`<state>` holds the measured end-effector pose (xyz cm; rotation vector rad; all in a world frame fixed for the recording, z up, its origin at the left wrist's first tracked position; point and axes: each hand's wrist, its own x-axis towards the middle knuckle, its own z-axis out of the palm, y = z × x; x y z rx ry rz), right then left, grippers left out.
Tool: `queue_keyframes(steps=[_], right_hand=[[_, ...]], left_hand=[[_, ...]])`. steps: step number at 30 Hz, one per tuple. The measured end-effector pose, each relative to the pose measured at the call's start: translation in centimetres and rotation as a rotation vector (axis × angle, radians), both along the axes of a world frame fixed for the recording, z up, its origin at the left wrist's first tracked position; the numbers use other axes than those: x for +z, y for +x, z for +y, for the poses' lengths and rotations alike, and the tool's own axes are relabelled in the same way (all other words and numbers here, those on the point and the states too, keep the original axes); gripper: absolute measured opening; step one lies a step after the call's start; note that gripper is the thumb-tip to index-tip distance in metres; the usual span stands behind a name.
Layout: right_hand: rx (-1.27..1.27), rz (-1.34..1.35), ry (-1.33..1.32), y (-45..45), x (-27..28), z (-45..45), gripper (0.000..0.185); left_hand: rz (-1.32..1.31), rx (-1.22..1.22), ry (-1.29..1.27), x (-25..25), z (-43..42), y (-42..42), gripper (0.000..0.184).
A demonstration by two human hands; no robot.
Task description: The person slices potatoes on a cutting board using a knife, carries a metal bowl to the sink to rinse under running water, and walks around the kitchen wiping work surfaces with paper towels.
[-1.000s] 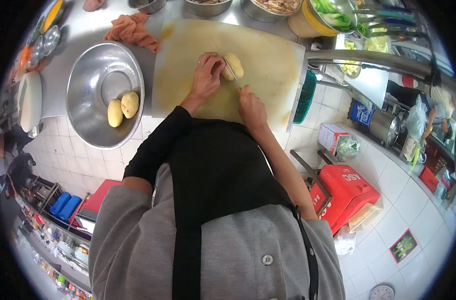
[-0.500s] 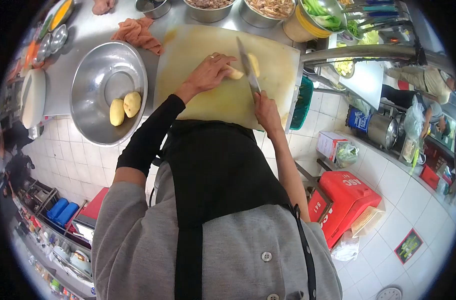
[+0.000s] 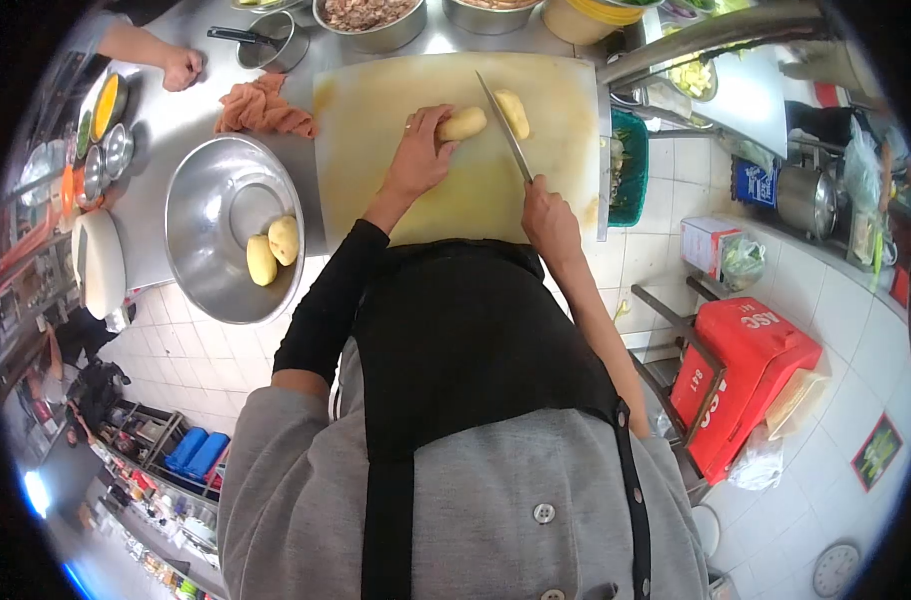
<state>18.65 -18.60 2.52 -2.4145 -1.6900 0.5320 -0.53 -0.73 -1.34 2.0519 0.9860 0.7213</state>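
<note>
1. Location of workpiece. The larger pale yellow, rounded peeled potato piece (image 3: 464,124) lies on the worn, yellowish-white rectangular cutting board (image 3: 376,90), toward its far side. The smaller pale yellow, oblong potato piece (image 3: 515,114) lies to its right.
2. Left hand (image 3: 421,155). Fingers are bent around the left end of the larger piece, gripping it against the board. The exact thumb contact is not clear.
3. Right hand (image 3: 553,218). Closed around the handle of the long, narrow steel knife (image 3: 506,130); the handle itself is hidden by the fist. The blade slants between the two pieces, tip pointing away from the body. Whether its edge touches the smaller piece cannot be told.
4. Handling, potato. Expect a light, firm, stiff body. Peeled surfaces are probably damp and slippery; rounded sides may roll. Breakage under normal finger pressure is unlikely.
5. Grip point, potato. Hold the larger piece at the end away from the blade, fingertips tucked back, pressing downward. Take the smaller piece by its long sides, with the blade clear.
6. Handling, knife. Treat as rigid and sharp. Hold by the handle only.
7. Other stock. Two whole yellow peeled potatoes (image 3: 262,260) rest in the wide, round stainless-steel bowl (image 3: 191,225) left of the board. Lift each around its middle.
</note>
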Motion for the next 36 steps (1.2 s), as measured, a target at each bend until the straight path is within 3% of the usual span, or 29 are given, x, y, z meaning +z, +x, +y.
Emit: queue_keyframes(steps=[9,22,32,36], right_hand=[[0.089,0.020,-0.131,-0.8,6.7,-1.5,0.027],[0.115,0.005,-0.198,-1.2,6.6,-1.8,0.025],[0.135,0.021,-0.210,-0.8,7.3,-1.7,0.025],[0.098,0.140,-0.120,-1.5,2.8,-1.2,0.025]], left_hand=[[-0.040,0.064,-0.080,0.6,-0.3,-0.3,0.028],[0.075,-0.075,-0.054,1.6,0.9,-0.1,0.021],[0.003,-0.037,-0.078,1.1,0.6,-0.1,0.020],[-0.002,0.022,-0.118,1.2,0.1,-0.4,0.019]])
